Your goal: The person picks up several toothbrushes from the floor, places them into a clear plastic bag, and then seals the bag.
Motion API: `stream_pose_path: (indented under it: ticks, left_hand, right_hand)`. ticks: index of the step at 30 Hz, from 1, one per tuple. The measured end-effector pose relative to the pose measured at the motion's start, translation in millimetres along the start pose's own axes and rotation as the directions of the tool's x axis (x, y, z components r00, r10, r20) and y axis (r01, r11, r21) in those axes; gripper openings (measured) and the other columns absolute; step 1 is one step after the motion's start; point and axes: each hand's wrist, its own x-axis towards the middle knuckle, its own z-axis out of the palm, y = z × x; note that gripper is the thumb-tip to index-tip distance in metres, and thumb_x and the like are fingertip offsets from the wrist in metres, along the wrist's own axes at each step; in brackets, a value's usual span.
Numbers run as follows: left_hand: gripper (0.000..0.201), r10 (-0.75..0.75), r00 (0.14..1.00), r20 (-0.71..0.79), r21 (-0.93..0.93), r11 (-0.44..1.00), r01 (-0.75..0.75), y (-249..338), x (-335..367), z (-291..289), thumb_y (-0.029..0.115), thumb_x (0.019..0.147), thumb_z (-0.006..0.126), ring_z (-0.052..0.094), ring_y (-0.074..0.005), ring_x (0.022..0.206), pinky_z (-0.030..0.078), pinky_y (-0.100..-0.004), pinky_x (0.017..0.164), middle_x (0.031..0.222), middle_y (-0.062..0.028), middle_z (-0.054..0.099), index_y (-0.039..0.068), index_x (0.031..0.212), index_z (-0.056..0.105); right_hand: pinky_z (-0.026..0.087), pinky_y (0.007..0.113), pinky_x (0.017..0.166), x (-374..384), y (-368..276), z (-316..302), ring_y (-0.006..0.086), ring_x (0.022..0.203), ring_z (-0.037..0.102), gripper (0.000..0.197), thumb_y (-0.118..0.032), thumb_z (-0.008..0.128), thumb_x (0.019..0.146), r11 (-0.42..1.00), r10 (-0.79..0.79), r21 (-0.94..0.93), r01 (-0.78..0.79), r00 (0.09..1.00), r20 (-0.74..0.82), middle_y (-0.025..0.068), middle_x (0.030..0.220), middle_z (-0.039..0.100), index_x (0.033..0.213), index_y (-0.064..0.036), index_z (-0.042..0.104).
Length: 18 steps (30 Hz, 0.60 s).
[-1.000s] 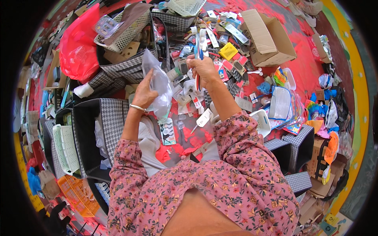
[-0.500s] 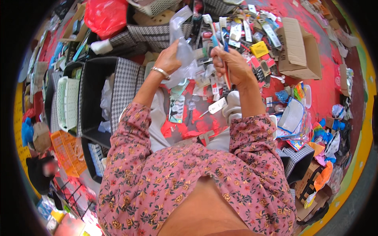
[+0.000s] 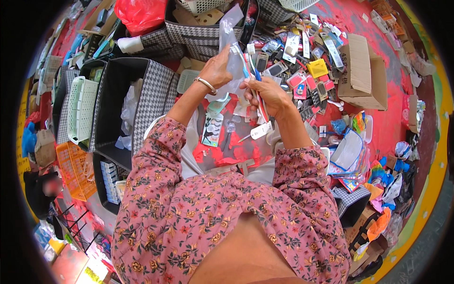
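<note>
My left hand (image 3: 215, 71) grips a clear plastic bag (image 3: 229, 45) and holds it upright in front of me. My right hand (image 3: 267, 94) is closed around a bundle of toothbrushes (image 3: 250, 78) with white, blue and red handles. The brush heads point up and touch the side of the bag. A silver bracelet (image 3: 206, 84) circles my left wrist. Both arms wear pink flowered sleeves (image 3: 156, 156).
Small packaged items (image 3: 302, 61) lie scattered on the red floor ahead. A cardboard box (image 3: 364, 71) stands at the right. Houndstooth fabric bins (image 3: 137, 102), a white basket (image 3: 81, 109) and an orange crate (image 3: 75, 170) sit at the left. A red bag (image 3: 142, 14) lies at the back.
The view has swung to the right, so the bins and hands have shifted in frame. My hands stay together, and the toothbrushes have come up against the bag.
</note>
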Motion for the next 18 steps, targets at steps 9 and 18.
stream_pose_path:
  ticks: [9, 18]
  left_hand:
    - [0.071, -0.153, 0.982, 0.107, 0.085, 0.986, 0.144, 16.1, 0.9, -10.5, 0.000, 0.056, 0.050, 0.043, -0.0359, 0.106, 0.034, -0.0325, 0.090, 0.112, -0.0288, 0.044, -0.007, 0.122, 0.026]
    - [0.077, -0.072, 0.992, 0.106, -0.026, 0.997, 0.075, 21.2, 0.3, -12.9, 0.001, 0.055, 0.052, 0.042, -0.0337, 0.109, 0.034, -0.0307, 0.090, 0.114, -0.0258, 0.044, 0.000, 0.127, 0.024]
  right_hand:
    - [0.041, 0.036, 0.050, 6.1, 8.9, 0.4, 0.0238, 0.052, 0.053, 0.023, -0.019, 0.050, 0.080, 0.751, -0.282, -0.638, 0.170, 0.956, -0.077, 0.0152, 0.064, 0.053, 0.078, 0.0036, 0.046]
    - [0.041, 0.042, 0.065, 8.5, 22.3, 1.6, 0.0391, 0.074, 0.055, 0.038, -0.012, 0.046, 0.075, 0.496, -0.531, -0.832, 0.247, 0.845, -0.066, 0.0255, 0.077, 0.055, 0.110, 0.0017, 0.040]
